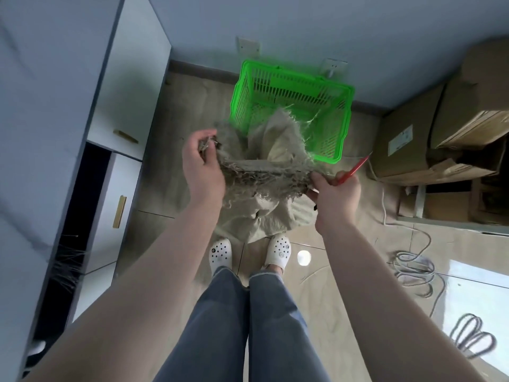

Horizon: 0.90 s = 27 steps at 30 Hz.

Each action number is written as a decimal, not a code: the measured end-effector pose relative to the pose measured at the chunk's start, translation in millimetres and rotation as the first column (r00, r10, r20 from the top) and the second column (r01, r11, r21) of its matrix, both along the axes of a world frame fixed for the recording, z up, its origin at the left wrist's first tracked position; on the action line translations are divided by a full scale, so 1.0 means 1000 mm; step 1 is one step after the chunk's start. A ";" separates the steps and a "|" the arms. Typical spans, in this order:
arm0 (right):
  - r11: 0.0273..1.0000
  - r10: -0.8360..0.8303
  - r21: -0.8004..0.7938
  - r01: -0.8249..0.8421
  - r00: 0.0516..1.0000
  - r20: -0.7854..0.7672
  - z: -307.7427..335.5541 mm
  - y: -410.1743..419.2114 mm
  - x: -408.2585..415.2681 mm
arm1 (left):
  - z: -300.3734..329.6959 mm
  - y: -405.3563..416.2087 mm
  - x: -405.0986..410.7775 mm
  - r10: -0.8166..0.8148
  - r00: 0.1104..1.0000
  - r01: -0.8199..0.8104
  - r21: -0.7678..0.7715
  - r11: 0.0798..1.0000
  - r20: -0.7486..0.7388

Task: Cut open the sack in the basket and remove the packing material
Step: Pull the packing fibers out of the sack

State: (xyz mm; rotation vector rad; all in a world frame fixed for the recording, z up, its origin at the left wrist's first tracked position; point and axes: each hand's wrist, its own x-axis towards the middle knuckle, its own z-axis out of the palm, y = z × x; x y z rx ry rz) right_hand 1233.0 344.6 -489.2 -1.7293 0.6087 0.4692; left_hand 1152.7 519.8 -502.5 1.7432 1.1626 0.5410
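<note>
A bright green plastic basket (292, 86) stands on the floor by the far wall. A beige woven sack (264, 205) with frayed edges hangs in front of it, held up between both hands above my feet. My left hand (202, 168) pinches the frayed upper left edge of the sack. My right hand (334, 193) grips the sack's right edge together with a red-handled cutter (354, 168) that points up and right. Part of the sack drapes over the basket's near rim. No packing material can be made out.
A white and blue cabinet (115, 111) with gold handles lines the left side. Cardboard boxes (440, 125) are stacked at the right. Grey cables (416, 271) lie coiled on the tiled floor at right. My feet in white clogs (220, 255) stand below the sack.
</note>
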 end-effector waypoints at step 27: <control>0.979 0.195 0.038 -0.199 0.976 0.096 0.005 0.008 -0.003 | 0.018 -0.018 -0.001 0.064 0.989 -0.134 -0.633 0.762 -0.132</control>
